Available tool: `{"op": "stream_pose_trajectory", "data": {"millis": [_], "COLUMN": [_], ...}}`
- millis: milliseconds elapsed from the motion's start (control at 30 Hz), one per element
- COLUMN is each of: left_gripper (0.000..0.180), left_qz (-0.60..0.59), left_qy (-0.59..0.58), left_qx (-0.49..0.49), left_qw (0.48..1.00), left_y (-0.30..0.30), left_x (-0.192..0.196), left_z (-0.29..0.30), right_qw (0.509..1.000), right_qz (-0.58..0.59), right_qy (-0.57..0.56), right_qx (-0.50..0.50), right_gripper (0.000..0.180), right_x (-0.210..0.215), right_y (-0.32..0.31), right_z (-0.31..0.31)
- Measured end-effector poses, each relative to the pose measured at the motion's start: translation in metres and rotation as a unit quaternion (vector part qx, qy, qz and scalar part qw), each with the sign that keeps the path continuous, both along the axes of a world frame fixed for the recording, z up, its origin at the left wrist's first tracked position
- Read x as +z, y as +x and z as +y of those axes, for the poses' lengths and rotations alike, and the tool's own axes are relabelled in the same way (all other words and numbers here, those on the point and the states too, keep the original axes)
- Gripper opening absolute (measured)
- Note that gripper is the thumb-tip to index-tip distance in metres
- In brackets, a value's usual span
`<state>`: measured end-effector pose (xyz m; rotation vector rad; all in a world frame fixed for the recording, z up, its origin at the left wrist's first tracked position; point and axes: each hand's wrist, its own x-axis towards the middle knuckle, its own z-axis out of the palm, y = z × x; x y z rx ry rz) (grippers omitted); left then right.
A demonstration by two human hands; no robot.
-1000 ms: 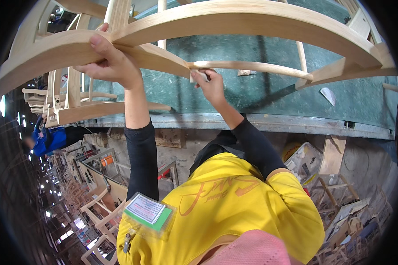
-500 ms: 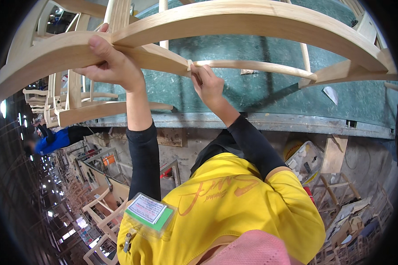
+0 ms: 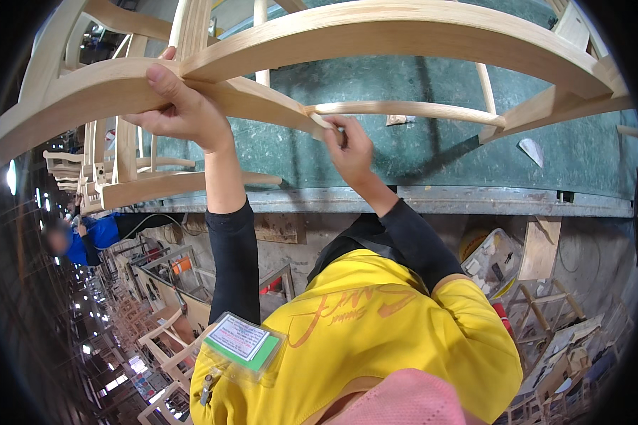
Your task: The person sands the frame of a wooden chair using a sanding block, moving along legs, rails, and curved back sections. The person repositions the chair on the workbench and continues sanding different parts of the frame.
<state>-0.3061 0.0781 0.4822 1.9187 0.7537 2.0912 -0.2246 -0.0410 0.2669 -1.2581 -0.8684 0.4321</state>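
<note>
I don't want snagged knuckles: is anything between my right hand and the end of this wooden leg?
Nothing visible blocks your right hand: it's at the end of the wooden leg, with only a small pale piece in its grip. The white scrap lies off to the right.

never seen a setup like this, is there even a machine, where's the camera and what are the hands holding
No machine here, just a person's two bare hands. Every picture comes from one wide fisheye camera worn on the head, looking down, so straight edges bend toward the rim. The left hand holds a curved part of a wooden frame above a green bench top. The right hand pinches a small pale piece, too small to identify, against the frame near a thin rail. A white scrap and a smaller scrap lie on the bench.
</note>
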Motion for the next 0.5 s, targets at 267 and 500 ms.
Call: {"op": "stream_pose_trajectory", "data": {"millis": [267,500], "left_gripper": [0.059,0.059], "left_qz": [0.009,0.006], "left_qy": [0.05,0.069], "left_qx": [0.014,0.011], "left_qw": [0.999,0.998], "left_y": [0.007,0.008], "left_x": [0.001,0.002], "left_z": [-0.001,0.004], "right_qw": [0.982,0.991], "right_qz": [-0.16,-0.037], "right_qy": [-0.101,-0.119], "right_qx": [-0.01,-0.043], "right_gripper": [0.018,0.02], "right_x": [-0.055,-0.058], "right_y": [-0.01,0.006], "right_z": [0.008,0.028]}}
